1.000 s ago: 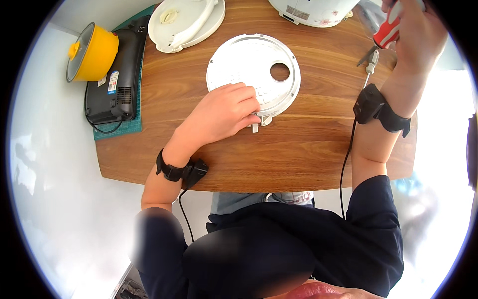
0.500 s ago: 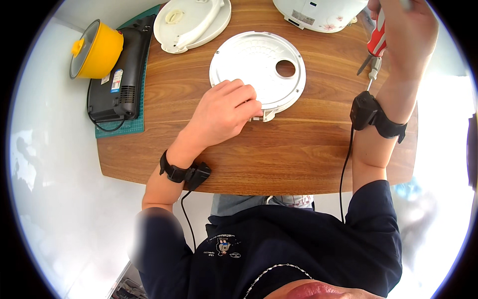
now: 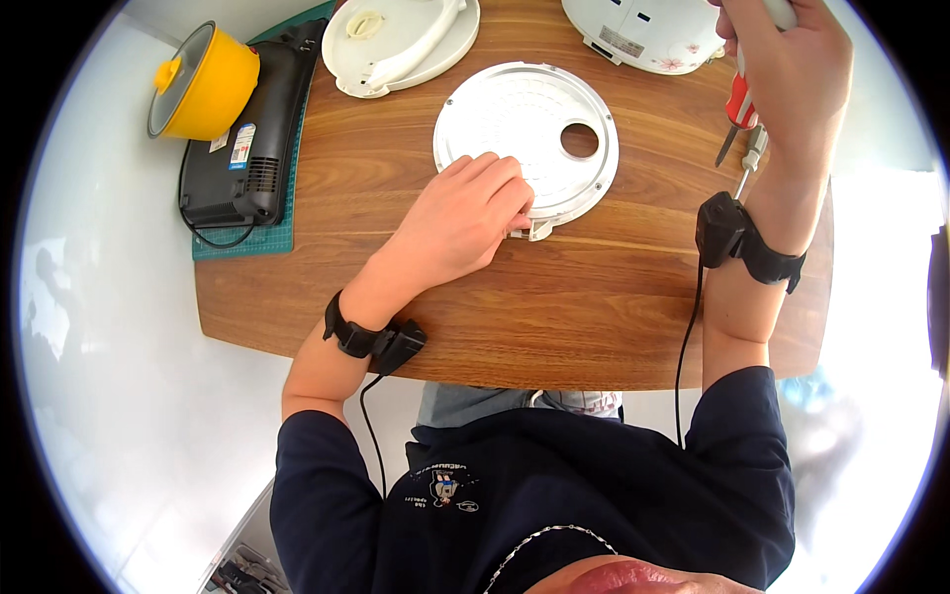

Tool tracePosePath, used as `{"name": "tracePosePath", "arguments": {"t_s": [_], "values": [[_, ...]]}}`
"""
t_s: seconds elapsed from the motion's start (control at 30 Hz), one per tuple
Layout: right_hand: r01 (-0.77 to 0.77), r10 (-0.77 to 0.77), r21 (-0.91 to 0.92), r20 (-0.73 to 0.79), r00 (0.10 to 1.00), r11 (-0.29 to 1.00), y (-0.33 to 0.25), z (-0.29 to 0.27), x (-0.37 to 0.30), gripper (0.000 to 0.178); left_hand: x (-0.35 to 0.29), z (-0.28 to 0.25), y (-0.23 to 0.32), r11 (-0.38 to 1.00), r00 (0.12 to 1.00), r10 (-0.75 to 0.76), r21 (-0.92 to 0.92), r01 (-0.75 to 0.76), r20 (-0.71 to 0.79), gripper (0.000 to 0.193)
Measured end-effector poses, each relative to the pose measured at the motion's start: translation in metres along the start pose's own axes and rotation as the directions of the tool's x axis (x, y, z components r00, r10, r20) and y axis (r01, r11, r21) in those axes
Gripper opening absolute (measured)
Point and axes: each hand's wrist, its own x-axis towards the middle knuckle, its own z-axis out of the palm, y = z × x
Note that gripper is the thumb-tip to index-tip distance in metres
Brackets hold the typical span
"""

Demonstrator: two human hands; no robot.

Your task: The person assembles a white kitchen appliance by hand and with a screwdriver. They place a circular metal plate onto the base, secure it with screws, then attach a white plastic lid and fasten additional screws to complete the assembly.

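Note:
A round white lid plate (image 3: 505, 119) with a round hole right of its middle lies on the table. My left hand (image 3: 470, 218) is closed over its near rim, fingers curled beside a small white hinge or latch piece (image 3: 539, 231). At the upper right, my right hand (image 3: 804, 84) is closed around a red-and-grey screwdriver (image 3: 740, 101), its dark shaft slanting down to the left. Part of its handle is hidden by the hand. A pale, rounded piece also shows at that hand's top edge; I cannot make out what it is.
A second screwdriver with a grey handle (image 3: 756, 142) lies near my right wrist. Farther back are a white outer lid (image 3: 435, 61) and a white flowered appliance body (image 3: 638, 30). At left, a yellow pot (image 3: 213, 84) and black appliance (image 3: 233, 178) are by a green mat (image 3: 242, 246).
My right hand has come slightly left and nearer with the screwdriver. My left hand keeps its place on the lid plate's rim. The whole view has shifted a little.

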Motion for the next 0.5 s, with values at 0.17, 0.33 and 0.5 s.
{"name": "tracePosePath", "arguments": {"t_s": [0.17,0.33,0.5], "values": [[-0.005,0.0,0.079,0.067,0.998,0.997,0.0042,0.0,-0.0025,0.014,0.0001,0.0012,0.0033,0.999,0.999,0.007,0.034,-0.008,0.031,0.018],[0.043,-0.044,0.013,0.068,0.997,0.999,-0.0006,0.0057,-0.0062,0.013,-0.0001,0.0024,0.0025,0.996,0.997,0.017,0.089,-0.023,0.07,0.016],[0.113,-0.112,0.002,0.062,0.992,0.994,-0.0008,0.0088,-0.0074,0.013,-0.0012,0.0026,-0.0004,0.996,0.997,0.021,0.084,-0.028,0.081,0.018]]}}
